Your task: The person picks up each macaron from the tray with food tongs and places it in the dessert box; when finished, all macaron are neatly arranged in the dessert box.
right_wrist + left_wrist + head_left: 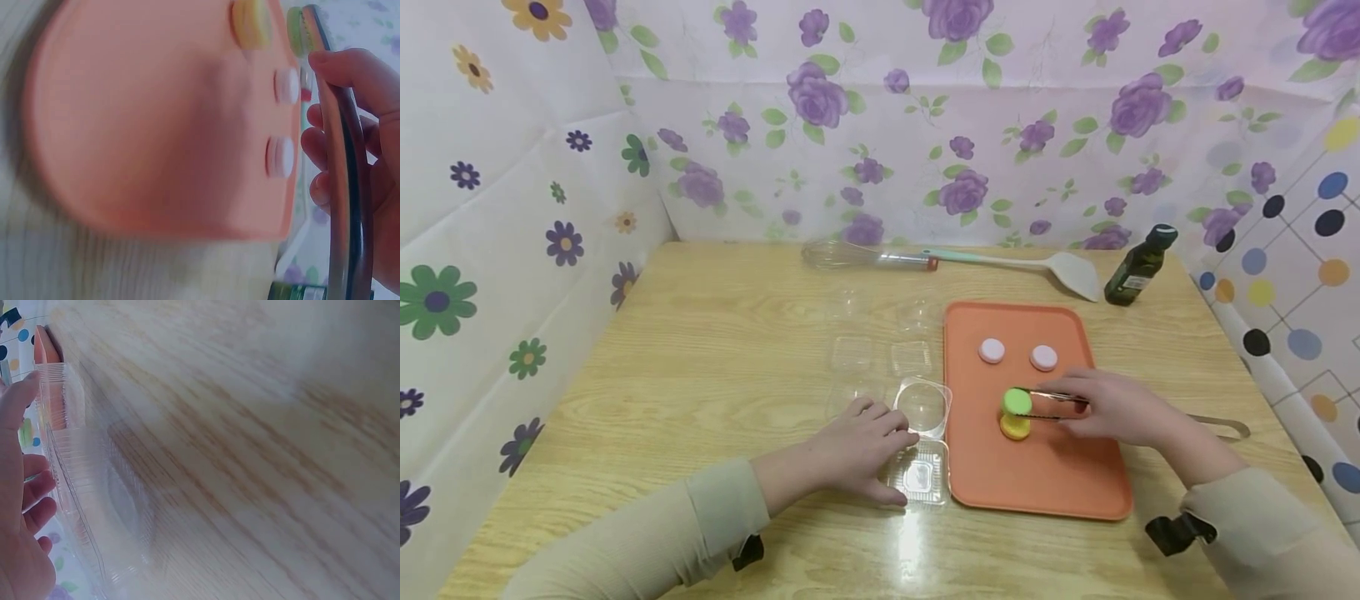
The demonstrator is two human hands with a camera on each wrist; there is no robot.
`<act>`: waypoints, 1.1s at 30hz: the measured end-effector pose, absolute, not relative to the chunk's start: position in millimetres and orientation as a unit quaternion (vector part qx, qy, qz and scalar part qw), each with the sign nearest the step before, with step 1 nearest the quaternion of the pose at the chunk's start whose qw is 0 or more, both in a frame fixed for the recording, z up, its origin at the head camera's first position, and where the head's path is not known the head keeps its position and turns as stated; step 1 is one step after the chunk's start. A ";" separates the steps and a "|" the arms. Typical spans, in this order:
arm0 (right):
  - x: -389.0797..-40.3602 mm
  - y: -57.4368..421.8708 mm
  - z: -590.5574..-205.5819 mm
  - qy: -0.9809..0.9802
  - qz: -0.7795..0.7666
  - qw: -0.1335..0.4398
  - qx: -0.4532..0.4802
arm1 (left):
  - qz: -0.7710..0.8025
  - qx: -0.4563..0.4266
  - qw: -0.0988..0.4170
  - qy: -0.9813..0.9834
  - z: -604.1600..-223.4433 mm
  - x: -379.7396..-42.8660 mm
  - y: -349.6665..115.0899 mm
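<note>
Wood-grain surface [662, 375], then orange rectangular tray [1037, 483]; long metal tongs [350, 187], right hand [1108, 406] with fingers wrapped round them; left hand [861, 446] relaxed, fingers loose beside clear plastic container [919, 477]; green round macaron [1017, 402] between tongs' tips, above yellow round macaron [1015, 430]. Probably light, crushable (shell could crack): pinch gently at its sides.

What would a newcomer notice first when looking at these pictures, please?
The eye would probably fall first on the bright orange tray, to the right of the clear containers in the head view. Over it, the right hand holds metal tongs that grip a green macaron, while a yellow macaron rests on the tray. Behind the table, the purple-flowered backdrop also stands out.
</note>
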State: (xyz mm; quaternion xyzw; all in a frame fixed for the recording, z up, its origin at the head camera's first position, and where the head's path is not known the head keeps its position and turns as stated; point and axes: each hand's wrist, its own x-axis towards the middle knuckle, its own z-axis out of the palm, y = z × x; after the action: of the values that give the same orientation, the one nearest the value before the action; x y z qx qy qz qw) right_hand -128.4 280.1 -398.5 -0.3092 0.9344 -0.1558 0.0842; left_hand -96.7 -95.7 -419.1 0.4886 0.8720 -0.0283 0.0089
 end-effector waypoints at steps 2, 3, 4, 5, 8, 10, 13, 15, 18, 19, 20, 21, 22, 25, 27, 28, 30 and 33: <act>-128.2 273.3 -396.9 0.929 -0.164 0.082 -0.323 | -0.027 0.488 0.007 0.872 -419.5 -96.8 -95.5; -128.0 269.8 -396.0 0.925 -0.169 0.083 -0.329 | -0.027 0.489 0.005 0.872 -419.7 -96.8 -95.4; -127.7 266.4 -394.9 0.922 -0.173 0.083 -0.337 | -0.026 0.489 0.004 0.872 -419.7 -96.7 -95.4; -127.4 262.9 -394.0 0.918 -0.178 0.084 -0.345 | -0.027 0.489 0.002 0.872 -419.5 -96.6 -95.4; -126.8 252.1 -392.4 0.907 -0.194 0.096 -0.362 | -0.027 0.488 -0.002 0.872 -418.7 -96.0 -95.4; -125.9 245.1 -392.3 0.899 -0.204 0.105 -0.372 | -0.023 0.486 -0.002 0.874 -417.7 -95.6 -95.3; -123.4 235.1 -395.1 0.887 -0.218 0.107 -0.393 | -0.014 0.480 0.002 0.877 -416.5 -95.2 -95.0; -120.5 228.9 -397.3 0.880 -0.221 0.100 -0.408 | -0.010 0.477 0.008 0.879 -416.1 -94.7 -94.7; -115.6 220.1 -399.1 0.876 -0.222 0.094 -0.417 | -0.011 0.473 0.015 0.881 -416.6 -94.1 -94.0; -114.0 217.0 -399.1 0.876 -0.221 0.094 -0.417 | -0.011 0.471 0.018 0.882 -416.7 -93.9 -93.9; -112.6 214.0 -399.0 0.877 -0.219 0.096 -0.417 | -0.012 0.470 0.020 0.882 -416.6 -93.7 -93.8; -111.4 211.1 -399.1 0.877 -0.216 0.097 -0.419 | -0.012 0.469 0.021 0.883 -416.6 -93.4 -93.7; -110.3 208.1 -399.1 0.877 -0.212 0.097 -0.421 | -0.012 0.467 0.024 0.884 -416.6 -93.3 -93.7; -107.8 199.3 -398.6 0.874 -0.206 0.103 -0.429 | -0.011 0.465 0.028 0.885 -416.1 -93.0 -93.6; -106.7 194.0 -398.5 0.871 -0.201 0.106 -0.435 | -0.010 0.464 0.027 0.885 -415.8 -92.9 -93.7; -106.2 191.3 -398.4 0.870 -0.199 0.109 -0.438 | -0.010 0.464 0.027 0.886 -415.5 -93.0 -93.7; -105.3 186.7 -398.4 0.868 -0.195 0.114 -0.443 | -0.009 0.464 0.025 0.886 -415.2 -92.9 -94.1; -103.6 181.2 -398.9 0.867 -0.187 0.112 -0.449 | -0.009 0.461 0.025 0.887 -414.8 -92.5 -95.2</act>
State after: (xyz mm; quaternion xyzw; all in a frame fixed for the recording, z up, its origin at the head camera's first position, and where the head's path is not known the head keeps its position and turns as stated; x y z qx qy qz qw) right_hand -103.6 181.2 -398.9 -0.4486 0.8668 -0.1867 0.1123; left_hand -92.5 -95.2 -414.8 0.4610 0.8870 -0.0087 0.0253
